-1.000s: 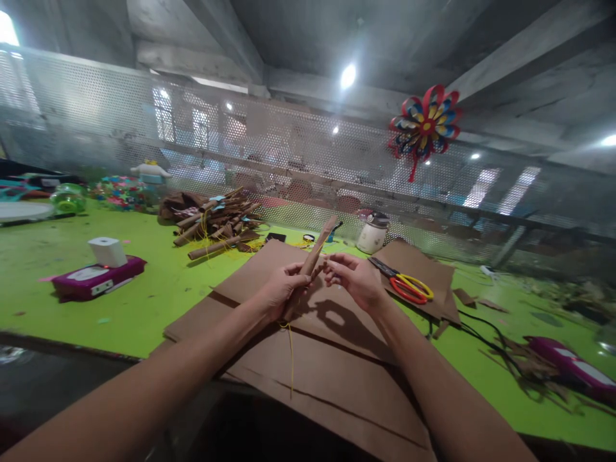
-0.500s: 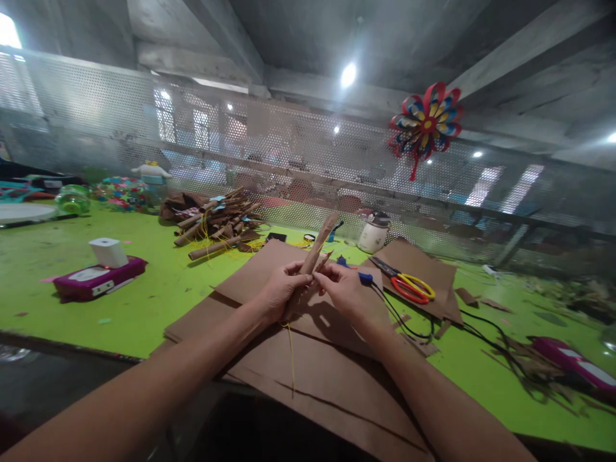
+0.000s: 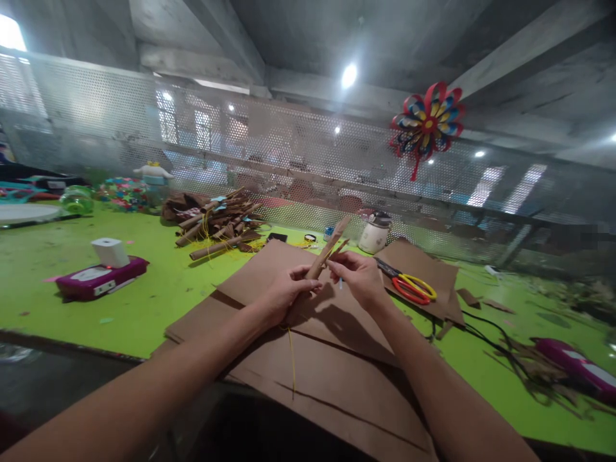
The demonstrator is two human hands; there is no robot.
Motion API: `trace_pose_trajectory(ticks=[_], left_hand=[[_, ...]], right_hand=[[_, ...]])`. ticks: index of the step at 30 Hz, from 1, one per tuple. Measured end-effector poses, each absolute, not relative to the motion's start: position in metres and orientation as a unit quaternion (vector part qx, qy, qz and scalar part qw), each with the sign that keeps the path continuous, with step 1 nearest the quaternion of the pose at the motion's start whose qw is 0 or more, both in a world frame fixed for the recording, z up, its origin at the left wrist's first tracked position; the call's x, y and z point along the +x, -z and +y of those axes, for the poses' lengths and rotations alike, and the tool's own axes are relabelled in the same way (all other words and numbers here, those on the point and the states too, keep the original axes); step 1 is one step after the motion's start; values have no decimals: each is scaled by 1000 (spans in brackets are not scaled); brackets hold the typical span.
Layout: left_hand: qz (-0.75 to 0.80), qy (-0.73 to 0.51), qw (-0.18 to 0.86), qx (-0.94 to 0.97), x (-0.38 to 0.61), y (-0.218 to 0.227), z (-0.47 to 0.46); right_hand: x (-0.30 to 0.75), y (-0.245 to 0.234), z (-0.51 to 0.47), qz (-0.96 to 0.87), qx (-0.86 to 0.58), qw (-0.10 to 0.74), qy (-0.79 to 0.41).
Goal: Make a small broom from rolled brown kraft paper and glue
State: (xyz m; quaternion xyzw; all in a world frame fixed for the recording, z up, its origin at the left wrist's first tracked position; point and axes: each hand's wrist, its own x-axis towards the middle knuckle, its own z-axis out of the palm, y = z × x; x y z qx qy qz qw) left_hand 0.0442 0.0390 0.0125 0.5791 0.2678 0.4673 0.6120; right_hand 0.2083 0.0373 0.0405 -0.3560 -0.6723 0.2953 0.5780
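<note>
My left hand [image 3: 285,292] is closed around a rolled brown paper stick [image 3: 332,245], which tilts up and to the right. My right hand [image 3: 360,276] pinches at a thin, pointed brown paper offshoot [image 3: 341,246] beside the stick; its fingertips partly hide the contact. A small pale piece [image 3: 341,283] shows just below the right fingers, too small to name. Yellow string [image 3: 292,362] hangs from below my left hand. Under both hands lie stacked brown paper sheets [image 3: 255,276].
Scissors [image 3: 414,289] with red and yellow handles lie on brown paper at right. A pile of paper rolls [image 3: 221,224] is at back left. A purple box [image 3: 101,279] carries a white block [image 3: 110,252]. A white jar [image 3: 374,235] stands by the mesh screen [image 3: 289,147].
My right hand has shifted right and slightly up, covering the blue-handled item beside it. The paper stick has moved slightly right, still in my left hand.
</note>
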Motion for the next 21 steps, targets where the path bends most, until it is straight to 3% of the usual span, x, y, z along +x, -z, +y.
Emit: trace_pose_trajectory(ticks=[21], left_hand=[[259, -462, 613, 586, 44, -12, 36]], right_hand=[[206, -31, 39, -704, -392, 558, -198]])
